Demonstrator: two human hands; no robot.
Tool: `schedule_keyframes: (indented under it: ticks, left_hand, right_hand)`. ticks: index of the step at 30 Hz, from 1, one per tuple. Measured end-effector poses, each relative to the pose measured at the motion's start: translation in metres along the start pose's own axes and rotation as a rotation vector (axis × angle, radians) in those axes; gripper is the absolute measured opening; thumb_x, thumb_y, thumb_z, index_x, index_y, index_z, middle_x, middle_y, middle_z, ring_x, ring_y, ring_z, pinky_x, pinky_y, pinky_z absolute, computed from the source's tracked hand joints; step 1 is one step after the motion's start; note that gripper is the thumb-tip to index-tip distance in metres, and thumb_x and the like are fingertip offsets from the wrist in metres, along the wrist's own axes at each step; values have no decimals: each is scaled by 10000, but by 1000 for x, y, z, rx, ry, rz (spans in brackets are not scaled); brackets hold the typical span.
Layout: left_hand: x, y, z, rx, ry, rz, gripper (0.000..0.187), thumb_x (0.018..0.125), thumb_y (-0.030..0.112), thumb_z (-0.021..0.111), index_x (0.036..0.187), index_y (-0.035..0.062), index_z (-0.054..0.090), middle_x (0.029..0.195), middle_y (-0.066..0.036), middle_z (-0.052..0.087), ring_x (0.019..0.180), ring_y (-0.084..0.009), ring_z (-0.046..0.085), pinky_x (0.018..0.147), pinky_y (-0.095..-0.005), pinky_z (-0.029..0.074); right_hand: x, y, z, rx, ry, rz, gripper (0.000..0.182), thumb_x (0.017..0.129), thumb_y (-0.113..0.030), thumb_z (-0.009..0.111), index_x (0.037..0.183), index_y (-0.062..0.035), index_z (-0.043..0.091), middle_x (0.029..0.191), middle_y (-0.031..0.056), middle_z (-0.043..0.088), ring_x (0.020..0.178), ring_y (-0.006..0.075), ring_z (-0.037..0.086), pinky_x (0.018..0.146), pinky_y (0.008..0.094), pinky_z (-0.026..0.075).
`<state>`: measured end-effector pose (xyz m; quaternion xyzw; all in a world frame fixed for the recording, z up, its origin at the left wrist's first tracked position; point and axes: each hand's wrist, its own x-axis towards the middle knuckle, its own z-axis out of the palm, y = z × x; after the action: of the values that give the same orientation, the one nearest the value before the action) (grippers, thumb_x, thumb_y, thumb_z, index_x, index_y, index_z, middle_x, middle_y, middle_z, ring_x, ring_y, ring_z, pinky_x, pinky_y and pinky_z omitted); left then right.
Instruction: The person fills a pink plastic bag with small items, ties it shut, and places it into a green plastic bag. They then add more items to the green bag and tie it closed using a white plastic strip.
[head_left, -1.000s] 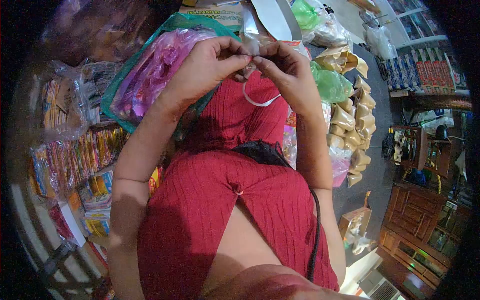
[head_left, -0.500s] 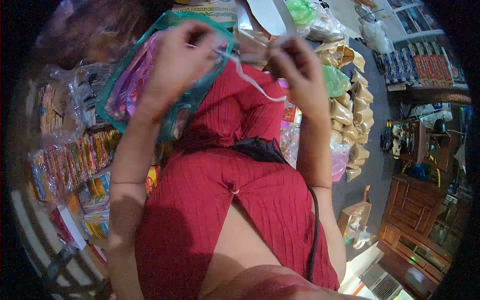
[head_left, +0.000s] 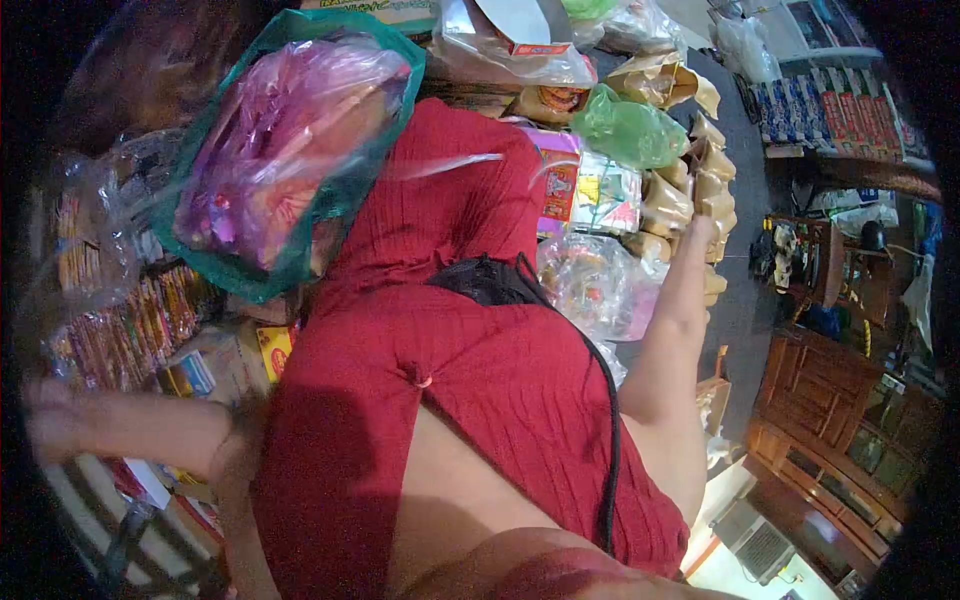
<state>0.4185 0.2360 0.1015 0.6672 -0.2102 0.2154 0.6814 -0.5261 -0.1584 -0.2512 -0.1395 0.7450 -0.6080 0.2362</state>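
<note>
My left hand [head_left: 62, 418] is flung out to the far left, smeared by motion at the dark edge of the view. It is nearest to a row of thin packets in clear plastic [head_left: 140, 325]. My right hand [head_left: 703, 235] reaches out to the right, over or beside the tan filled packets [head_left: 667, 205]; its fingers are hidden. A blurred white strip [head_left: 455, 166] stretches across the red cloth on my lap. Left of my knees lies a green-edged bag [head_left: 405, 85] holding pink and purple plastic-wrapped items [head_left: 300, 130].
A green plastic bag [head_left: 630, 128], a clear bag [head_left: 590, 285] and small boxes [head_left: 610, 190] lie right of my legs. A yellow and red box [head_left: 276, 350] is by my left hip. Wooden cabinets [head_left: 820, 400] and shelved boxes [head_left: 835, 110] stand farther right.
Both hands have parted from in front of my knees, the left swinging far left, the right moving right. The white strip, earlier between the hands, now trails across my lap.
</note>
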Motion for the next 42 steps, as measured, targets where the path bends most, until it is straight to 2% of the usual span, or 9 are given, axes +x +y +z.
schedule_keyframes:
  ticks: [6, 13, 15, 19, 24, 26, 30, 36, 42]
  left_hand:
    - [24, 6, -46, 332, 188, 160, 293, 906, 201, 486, 1116, 4, 538, 1075, -144, 555, 972, -253, 539, 825, -363, 430]
    - [-117, 68, 103, -90, -448, 31, 271, 919, 209, 472, 1094, 15, 540, 974, -128, 588, 869, -229, 587, 713, -338, 480]
    - [-162, 113, 140, -269, -641, -33, 265, 922, 212, 468, 1088, 18, 540, 945, -123, 598, 840, -222, 601, 681, -331, 495]
    - [-234, 180, 189, -587, -1066, -262, 254, 930, 217, 460, 1075, 24, 541, 887, -114, 617, 781, -208, 629, 617, -317, 524]
    - [-288, 195, 228, -952, -1456, -480, 118, 935, 147, 488, 966, 34, 470, 875, -128, 609, 816, -228, 647, 664, -334, 559]
    - [-291, 196, 234, -907, -1430, -357, 125, 937, 150, 486, 986, 38, 462, 863, -111, 607, 812, -220, 648, 671, -339, 558]
    - [-264, 191, 237, -1059, -1296, -386, 132, 935, 140, 487, 1025, 46, 467, 901, -102, 613, 832, -193, 637, 658, -306, 552]
    - [-210, 142, 250, -1044, -1083, -379, 154, 913, 122, 513, 1051, 62, 551, 1000, -87, 643, 929, -163, 625, 684, -258, 528]
    - [-221, 99, 258, -977, -1289, -563, 164, 903, 154, 534, 1040, 66, 553, 1006, -75, 646, 923, -153, 626, 741, -255, 493]
  right_hand:
    - [-9, -9, 19, -49, -350, -32, 347, 830, -94, 551, 1140, 45, 480, 988, 137, 590, 878, 251, 618, 702, 380, 539]
    - [-126, -34, 155, -93, -1004, -138, 394, 889, -170, 558, 1177, 47, 400, 1130, 176, 553, 849, 273, 646, 663, 334, 549]
    - [-200, -79, 159, -568, -1036, -398, 444, 899, -195, 558, 1230, 29, 366, 1174, 180, 528, 789, 265, 655, 583, 333, 543]
    - [-316, -159, 147, -206, -1168, -746, 200, 894, -147, 559, 1027, 0, 585, 864, 73, 642, 620, 100, 578, 516, 250, 469]
    - [-455, -226, 88, 233, -1894, -437, 515, 772, -25, 679, 1238, -1, 460, 1189, 94, 543, 1091, 170, 510, 898, 303, 439]
    - [-484, -242, 72, 186, -2010, -381, 373, 840, -76, 635, 1187, -30, 505, 1077, 61, 576, 974, 126, 539, 799, 256, 456]
    - [-479, -255, 77, -19, -1910, -441, 149, 904, -144, 562, 993, -26, 577, 775, -28, 580, 626, 30, 477, 547, 197, 392]
    - [-458, -294, 87, 59, -1693, -457, 173, 886, -192, 574, 914, -23, 555, 670, 30, 541, 546, 110, 498, 480, 228, 382]
    - [-452, -339, 108, 284, -1690, -428, 185, 901, -172, 539, 952, 3, 571, 717, 20, 522, 544, 84, 416, 502, 228, 329]
